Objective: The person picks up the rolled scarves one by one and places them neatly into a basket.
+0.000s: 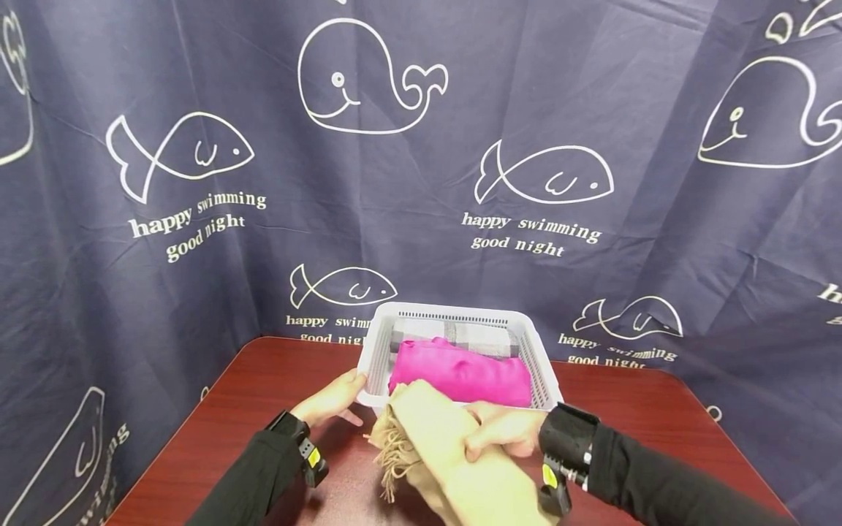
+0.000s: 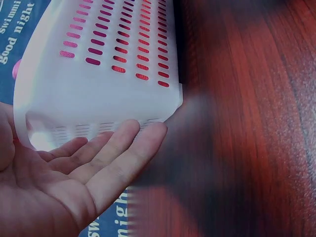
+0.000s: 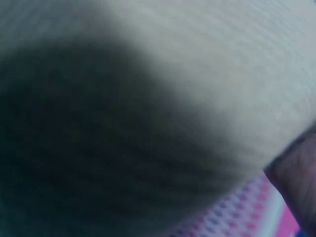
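A beige scarf [image 1: 460, 460] with fringe at its left end hangs in front of the white plastic basket [image 1: 546, 365]. My right hand [image 1: 506, 427] grips the scarf near the basket's front rim, thumb on top; its other fingers are partly hidden. Close up and blurred, the beige cloth [image 3: 237, 89] fills most of the right wrist view. At the basket's front left corner is my left hand [image 1: 332, 398]. In the left wrist view its fingers [image 2: 118, 168] lie fairly straight against the perforated basket, with the thumb mostly hidden.
Inside the basket lie a folded bright pink cloth [image 1: 460, 372] and, behind it, a grey and white checked cloth [image 1: 476, 337]. The basket stands on a reddish-brown table [image 1: 224, 416]. A dark blue curtain [image 1: 421, 219] with whale and fish drawings hangs behind.
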`<state>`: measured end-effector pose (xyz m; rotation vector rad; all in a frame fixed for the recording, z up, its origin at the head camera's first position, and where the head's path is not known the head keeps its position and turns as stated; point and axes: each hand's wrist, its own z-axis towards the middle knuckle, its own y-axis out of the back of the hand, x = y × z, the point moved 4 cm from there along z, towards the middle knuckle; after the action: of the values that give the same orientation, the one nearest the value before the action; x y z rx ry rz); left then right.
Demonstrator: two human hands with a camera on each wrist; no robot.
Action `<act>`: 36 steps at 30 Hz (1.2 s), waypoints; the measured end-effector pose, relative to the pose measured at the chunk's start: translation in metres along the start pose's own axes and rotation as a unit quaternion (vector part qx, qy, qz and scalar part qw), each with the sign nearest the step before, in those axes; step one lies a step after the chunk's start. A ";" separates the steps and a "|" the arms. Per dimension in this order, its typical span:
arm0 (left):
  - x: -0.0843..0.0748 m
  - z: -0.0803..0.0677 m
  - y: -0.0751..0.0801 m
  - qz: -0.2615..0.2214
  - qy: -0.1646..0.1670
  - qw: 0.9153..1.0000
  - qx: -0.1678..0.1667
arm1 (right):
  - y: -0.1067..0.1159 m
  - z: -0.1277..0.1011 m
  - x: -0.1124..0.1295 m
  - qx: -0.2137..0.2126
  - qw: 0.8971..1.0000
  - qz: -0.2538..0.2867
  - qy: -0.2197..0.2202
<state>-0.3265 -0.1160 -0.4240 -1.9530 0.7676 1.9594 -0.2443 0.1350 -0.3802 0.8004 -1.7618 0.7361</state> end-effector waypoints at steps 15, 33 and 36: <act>0.001 0.002 0.001 -0.003 0.008 1.000 -0.012 | 0.073 -0.019 0.095 -0.047 0.986 -0.158 0.008; 0.001 -0.002 0.000 -0.013 -0.002 1.000 0.002 | 0.129 0.002 0.152 -0.056 0.963 -0.264 -0.003; 0.003 -0.003 0.000 -0.015 -0.001 1.000 0.001 | 0.133 0.009 0.153 -0.050 0.962 -0.270 -0.008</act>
<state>-0.3236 -0.1180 -0.4269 -1.9509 0.7354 1.9426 -0.3947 0.1794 -0.2519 1.1536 -1.4777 0.2731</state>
